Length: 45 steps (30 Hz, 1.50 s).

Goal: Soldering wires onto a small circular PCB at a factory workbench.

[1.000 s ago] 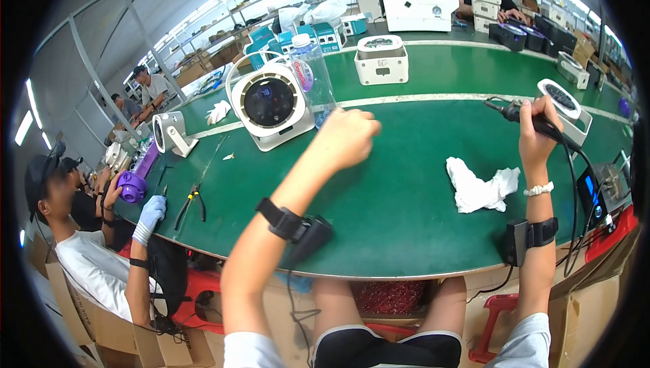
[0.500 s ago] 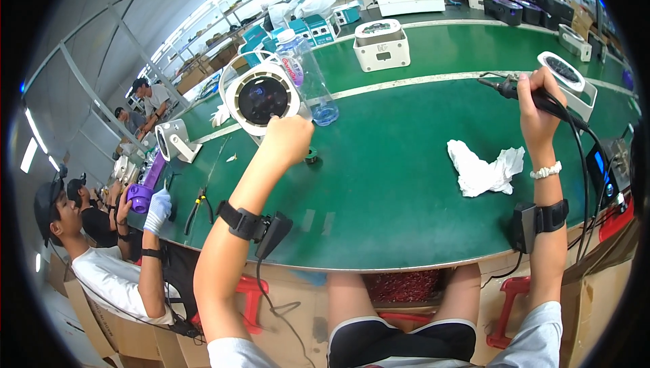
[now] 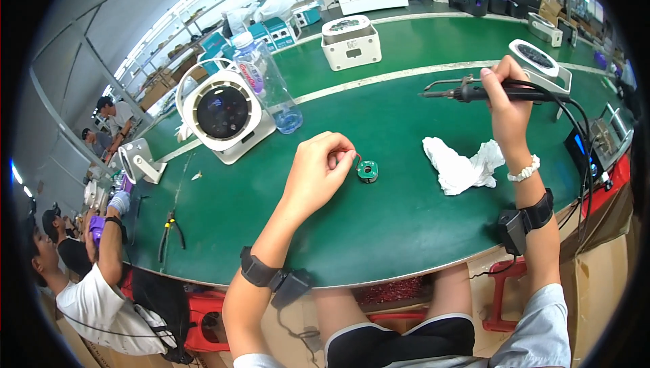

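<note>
My left hand [image 3: 319, 173] is closed in a pinch on a short red wire [image 3: 358, 157]. That wire leads to a small round green circuit board [image 3: 367, 171], which is just right of my fingertips over the green table. In my right hand [image 3: 506, 100] is a black soldering iron [image 3: 467, 92], held level above the table with its tip toward the left. A thin bent metal tube runs along the iron's top, and black cables trail off behind my wrist. Below the iron lies a crumpled white cloth or tissue [image 3: 462, 166].
A white round-faced device [image 3: 222, 112] and a clear plastic bottle [image 3: 272, 90] stand left of centre. Pliers [image 3: 169, 232] lie at the left edge. White units [image 3: 351, 46] stand farther back. A soldering station [image 3: 596, 151] is at right. A person [image 3: 101, 287] works on the left.
My left hand has come away from the white device toward the centre, with the green board now beside its fingers. The soldering iron has moved left and points more level. The view has shifted right.
</note>
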Available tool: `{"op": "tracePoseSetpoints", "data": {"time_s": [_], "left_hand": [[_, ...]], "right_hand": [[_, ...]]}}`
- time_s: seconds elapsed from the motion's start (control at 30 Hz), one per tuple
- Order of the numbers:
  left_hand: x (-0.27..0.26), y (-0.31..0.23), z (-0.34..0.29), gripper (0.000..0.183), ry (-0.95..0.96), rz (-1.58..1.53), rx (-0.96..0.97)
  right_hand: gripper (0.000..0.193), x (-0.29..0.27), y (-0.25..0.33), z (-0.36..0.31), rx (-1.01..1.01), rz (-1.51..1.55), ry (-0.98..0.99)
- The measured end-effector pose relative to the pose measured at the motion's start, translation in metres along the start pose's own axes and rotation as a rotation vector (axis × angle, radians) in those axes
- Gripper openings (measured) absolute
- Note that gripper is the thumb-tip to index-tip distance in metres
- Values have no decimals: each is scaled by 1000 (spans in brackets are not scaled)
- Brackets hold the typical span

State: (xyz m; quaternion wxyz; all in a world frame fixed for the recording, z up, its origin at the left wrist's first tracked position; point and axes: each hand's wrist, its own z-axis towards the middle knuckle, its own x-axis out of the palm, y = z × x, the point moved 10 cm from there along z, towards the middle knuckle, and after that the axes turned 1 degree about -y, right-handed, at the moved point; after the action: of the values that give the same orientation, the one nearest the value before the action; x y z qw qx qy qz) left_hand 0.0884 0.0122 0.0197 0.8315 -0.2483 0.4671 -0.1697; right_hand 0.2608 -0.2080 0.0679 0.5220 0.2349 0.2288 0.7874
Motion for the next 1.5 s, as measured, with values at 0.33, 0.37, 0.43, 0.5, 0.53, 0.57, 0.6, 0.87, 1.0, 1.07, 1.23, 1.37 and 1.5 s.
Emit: {"op": "tracePoseSetpoints", "data": {"time_s": [0.33, 0.37, 0.43, 0.5, 0.53, 0.57, 0.6, 0.87, 1.0, 1.07, 1.23, 1.37, 1.5], "left_hand": [[-8, 9, -7, 5, 17, -162, 7], [-6, 6, -7, 5, 38, -162, -1], [-5, 8, -8, 7, 50, -180, 1], [-3, 9, -9, 9, 52, -190, 7], [-4, 7, -9, 9, 47, -193, 25], [-3, 8, -9, 9, 53, -203, 12], [-2, 8, -9, 9, 60, -211, 1], [-7, 6, -11, 5, 16, -191, -21], [-5, 3, -10, 6, 21, -159, 31], [-6, -1, -10, 5, 27, -106, 57], [-7, 0, -11, 5, 14, -126, 64], [-6, 1, -12, 5, 7, -151, 50], [-6, 0, -12, 5, 15, -133, 55]], "right_hand": [[28, 53, -2, -35, 183, 64, 191], [27, 51, -2, -35, 222, 97, 173], [27, 51, -6, -39, 271, 159, 144], [27, 55, -7, -42, 295, 156, 165], [27, 57, -7, -44, 310, 163, 177], [27, 57, -9, -45, 325, 138, 166], [27, 59, -10, -47, 335, 133, 170], [27, 71, -16, -59, 390, 146, 258], [27, 73, -18, -65, 399, 131, 258], [27, 75, -17, -65, 405, 138, 278], [26, 75, -21, -68, 406, 129, 284], [26, 76, -20, -69, 406, 111, 279], [27, 76, -21, -69, 413, 97, 283]]}}
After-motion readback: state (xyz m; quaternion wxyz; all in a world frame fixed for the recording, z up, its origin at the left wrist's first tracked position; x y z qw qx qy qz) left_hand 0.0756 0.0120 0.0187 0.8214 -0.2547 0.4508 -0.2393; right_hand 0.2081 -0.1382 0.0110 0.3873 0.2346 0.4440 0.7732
